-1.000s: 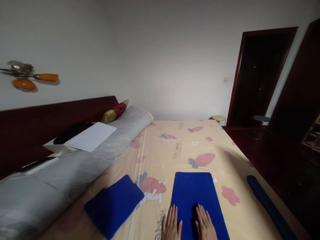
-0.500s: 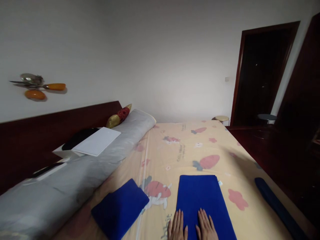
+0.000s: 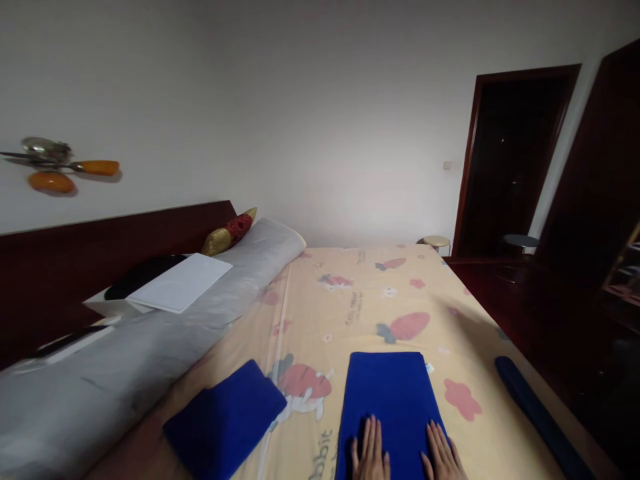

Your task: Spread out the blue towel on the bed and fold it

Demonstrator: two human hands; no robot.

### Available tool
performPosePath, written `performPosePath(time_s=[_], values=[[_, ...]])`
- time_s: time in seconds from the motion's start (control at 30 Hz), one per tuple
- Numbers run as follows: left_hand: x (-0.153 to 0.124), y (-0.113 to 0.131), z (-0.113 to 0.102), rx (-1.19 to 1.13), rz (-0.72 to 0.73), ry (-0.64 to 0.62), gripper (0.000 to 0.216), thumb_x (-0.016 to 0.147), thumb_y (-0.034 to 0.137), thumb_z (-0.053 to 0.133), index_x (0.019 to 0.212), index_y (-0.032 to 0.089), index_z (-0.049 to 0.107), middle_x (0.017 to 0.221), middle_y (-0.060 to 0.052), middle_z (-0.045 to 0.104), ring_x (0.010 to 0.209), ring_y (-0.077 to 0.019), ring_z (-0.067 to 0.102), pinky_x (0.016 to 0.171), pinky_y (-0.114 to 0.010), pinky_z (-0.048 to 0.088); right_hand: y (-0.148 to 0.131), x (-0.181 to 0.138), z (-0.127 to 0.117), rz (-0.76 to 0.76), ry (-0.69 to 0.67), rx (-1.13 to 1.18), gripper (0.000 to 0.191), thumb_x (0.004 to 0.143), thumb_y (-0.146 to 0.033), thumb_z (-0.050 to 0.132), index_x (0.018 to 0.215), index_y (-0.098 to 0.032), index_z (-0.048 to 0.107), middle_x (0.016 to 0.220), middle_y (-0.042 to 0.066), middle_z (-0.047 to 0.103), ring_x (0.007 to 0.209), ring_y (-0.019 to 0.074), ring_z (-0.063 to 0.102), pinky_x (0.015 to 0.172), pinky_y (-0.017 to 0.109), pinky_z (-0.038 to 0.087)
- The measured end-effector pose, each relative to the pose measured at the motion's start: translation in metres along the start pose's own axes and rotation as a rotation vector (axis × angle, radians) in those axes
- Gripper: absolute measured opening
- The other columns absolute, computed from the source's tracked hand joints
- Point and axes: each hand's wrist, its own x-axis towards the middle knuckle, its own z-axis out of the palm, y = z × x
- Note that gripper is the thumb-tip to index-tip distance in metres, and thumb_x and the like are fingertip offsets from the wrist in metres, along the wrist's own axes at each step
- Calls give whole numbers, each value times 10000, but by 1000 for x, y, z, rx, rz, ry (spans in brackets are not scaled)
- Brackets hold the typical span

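A folded blue cloth lies flat on the bed at the lower middle, with a small pale tag at its right edge. Palm down on its lower left part rests my left hand, fingers stretched out. My right hand lies flat across the cloth's right edge, fingers extended and thumb apart. Both wrists are cut off by the frame's bottom. To the left, a second folded blue cloth sits at an angle, apart from my hands.
The bed has a yellow carrot-patterned sheet. Along the headboard lies a long grey bolster bearing a white box lid. A dark blue long object rests near the right edge. Stools stand beyond.
My right hand has slid rightward over the blue cloth to its right edge, and the gap between my hands has widened. The view has shifted slightly to the right.
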Motion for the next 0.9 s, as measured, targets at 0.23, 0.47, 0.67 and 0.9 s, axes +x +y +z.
performPosePath(time_s=[0.23, 0.47, 0.67, 0.9], values=[[11, 62, 37, -79, 240, 152, 725, 828, 293, 458, 1476, 292, 132, 1401, 23, 484, 1203, -185, 559, 928, -380, 469, 3, 1, 13, -73, 184, -80, 520, 901, -539, 331, 1198, -242, 638, 1274, 65, 605, 1113, 269, 619, 868, 428, 546], [10, -12, -4, 97, 184, 144, 655, 891, 303, 402, 1477, 251, 116, 1433, 15, 466, 1256, -159, 507, 978, -345, 405, 0, 3, 4, -89, 206, -96, 535, 900, -569, 373, 1248, -232, 598, 1306, 60, 585, 1117, 259, 618, 885, 415, 530], [-3, -74, -40, 190, 97, 101, 605, 922, 379, 370, 1469, 314, 118, 1445, 33, 455, 1268, -170, 495, 1024, -358, 349, -2, 2, -5, -91, 150, -67, 566, 894, -558, 405, 1313, -200, 531, 1362, 82, 525, 1173, 278, 580, 933, 463, 506], [-9, -77, -31, 220, 82, 146, 620, 904, 360, 381, 1471, 318, 132, 1435, 44, 469, 1267, -175, 494, 1012, -361, 349, -50, 24, -8, -62, 57, -24, 613, 898, -551, 414, 1390, -185, 407, 1432, 84, 414, 1260, 289, 498, 967, 475, 504]])
